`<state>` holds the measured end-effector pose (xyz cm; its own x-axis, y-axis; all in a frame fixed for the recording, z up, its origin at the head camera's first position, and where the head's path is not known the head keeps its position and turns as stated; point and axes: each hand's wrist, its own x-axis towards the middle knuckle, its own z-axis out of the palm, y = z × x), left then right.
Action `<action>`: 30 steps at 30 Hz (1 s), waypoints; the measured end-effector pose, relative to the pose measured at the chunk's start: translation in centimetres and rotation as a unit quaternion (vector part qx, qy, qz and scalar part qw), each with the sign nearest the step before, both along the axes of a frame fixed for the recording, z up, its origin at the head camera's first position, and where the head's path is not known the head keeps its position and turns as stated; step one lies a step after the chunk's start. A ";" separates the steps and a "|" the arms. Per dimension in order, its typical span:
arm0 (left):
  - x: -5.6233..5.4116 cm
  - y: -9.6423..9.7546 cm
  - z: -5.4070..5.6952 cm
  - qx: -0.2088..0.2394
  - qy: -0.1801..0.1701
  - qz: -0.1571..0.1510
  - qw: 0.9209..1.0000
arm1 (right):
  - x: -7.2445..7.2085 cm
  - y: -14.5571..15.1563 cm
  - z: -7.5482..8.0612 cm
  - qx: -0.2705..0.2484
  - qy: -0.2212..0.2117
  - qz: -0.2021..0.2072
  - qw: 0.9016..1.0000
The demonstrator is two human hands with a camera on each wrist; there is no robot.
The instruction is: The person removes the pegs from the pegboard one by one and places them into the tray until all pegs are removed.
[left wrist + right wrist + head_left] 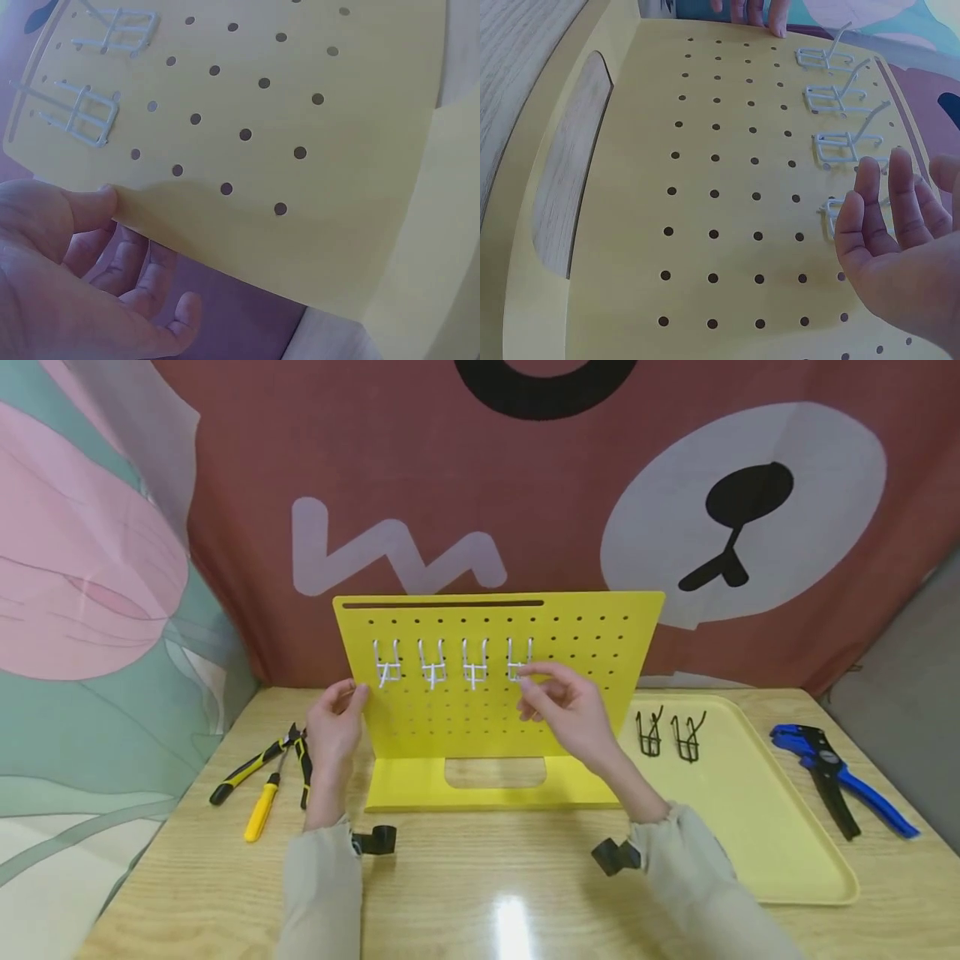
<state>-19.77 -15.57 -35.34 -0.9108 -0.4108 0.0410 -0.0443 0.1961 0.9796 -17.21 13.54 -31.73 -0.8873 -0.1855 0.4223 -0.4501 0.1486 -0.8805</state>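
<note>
Four white hooks (474, 673) on pegboard (457, 745), two black hooks (651, 753) on tray (750, 827)

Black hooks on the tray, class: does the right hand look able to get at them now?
Probably yes: the black hooks lie uncovered on the tray beside the board; the right hand, though, is at a white hook.

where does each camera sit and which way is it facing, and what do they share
Head: on the person's head, looking forward and down at the yellow pegboard; both sleeves, left hand and right hand show.
Left wrist: on that wrist, facing the board's left side, turned sideways; the left hand shows.
Right wrist: on that wrist, facing across the board toward its left edge; the right hand and part of the left show.
Shared by both wrist views: pegboard, white hooks, left hand.
</note>
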 end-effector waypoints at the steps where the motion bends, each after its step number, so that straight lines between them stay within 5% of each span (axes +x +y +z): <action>1: 0.0 0.0 0.0 0.003 0.001 -0.001 1.000 | -0.1 -0.1 0.0 0.002 0.000 -0.002 1.000; 30: -0.1 0.2 -0.1 0.013 0.009 -0.006 1.000 | -0.5 0.3 -0.1 0.013 -0.052 -0.010 0.999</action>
